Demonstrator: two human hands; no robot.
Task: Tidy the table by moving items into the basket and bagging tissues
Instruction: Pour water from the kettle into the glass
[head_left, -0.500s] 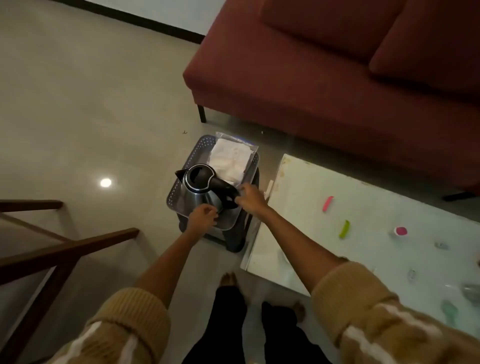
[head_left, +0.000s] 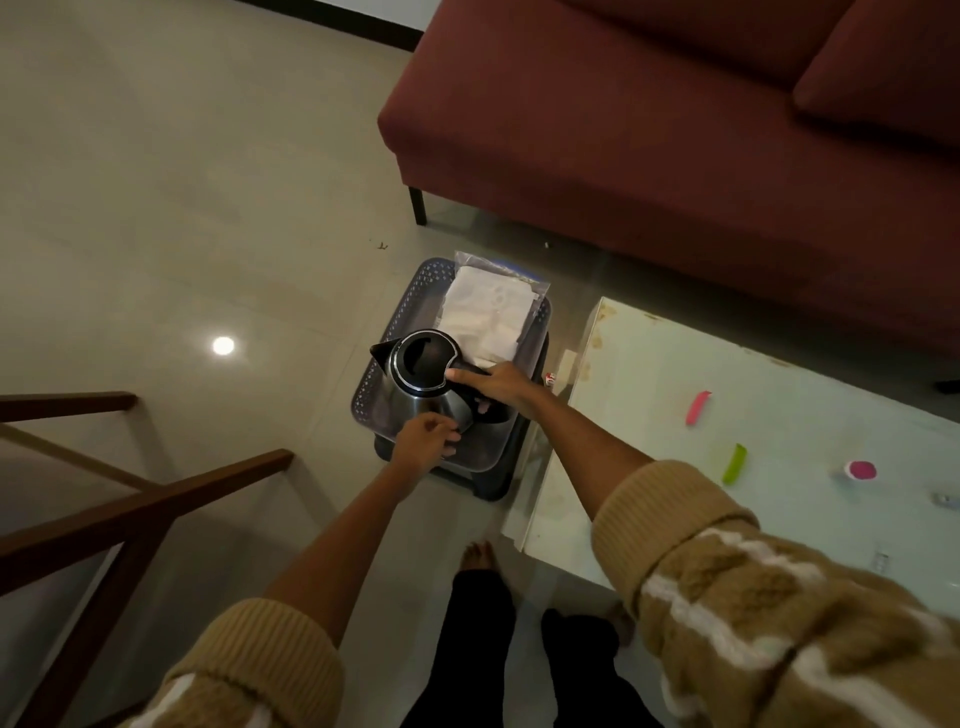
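Note:
A steel kettle (head_left: 415, 389) with a black lid stands in the grey perforated basket (head_left: 410, 306) on the floor, left of the glass table. My right hand (head_left: 498, 384) grips the kettle's black handle, thumb along its top. My left hand (head_left: 423, 441) touches the kettle's lower body, fingers curled against the steel. A clear zip bag of white tissues (head_left: 488, 312) lies in the far half of the basket, behind the kettle.
The glass table (head_left: 649, 415) at the right carries a pink clip (head_left: 697, 407), a green clip (head_left: 734, 463), a small pink-topped cup (head_left: 860, 471) and small bits. A red sofa (head_left: 649, 130) stands behind. Wooden chair rails (head_left: 130, 499) cross the lower left. My feet are below the basket.
The kettle sits slightly lower in the basket. My right hand has slid along the handle toward the lid. My left hand stays at the kettle's base.

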